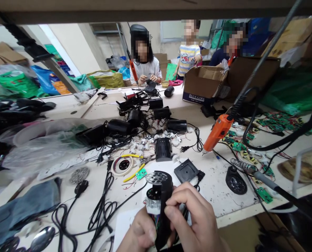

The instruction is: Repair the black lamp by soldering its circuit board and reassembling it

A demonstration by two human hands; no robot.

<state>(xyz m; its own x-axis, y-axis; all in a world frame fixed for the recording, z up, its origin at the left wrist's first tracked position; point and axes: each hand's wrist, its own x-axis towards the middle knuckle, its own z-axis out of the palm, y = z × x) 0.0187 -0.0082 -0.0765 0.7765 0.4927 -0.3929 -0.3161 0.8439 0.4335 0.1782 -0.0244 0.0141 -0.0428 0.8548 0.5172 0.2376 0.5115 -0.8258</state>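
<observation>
Near the front edge of the bench is a half-open black cylindrical housing (166, 199) with a honeycomb grille at its top. A black disc, a clear plastic part and thin coloured wires show inside it. My left hand (141, 227) is closed around its lower left side, thumb over the wires. On its right side, my right hand (194, 217) presses bent fingers and thumb against the black shell. Just beyond lie a square black plastic plate (187, 170), a small green circuit board (141, 174) and pliers with yellow handles (133, 173).
An orange electric screwdriver (219, 131) hangs at the right, beside a soldering iron (266, 182) in a coil holder. Black housings (163, 148), white parts and cables cover the middle. A cardboard box (203, 85) stands further back. Several people are across the bench.
</observation>
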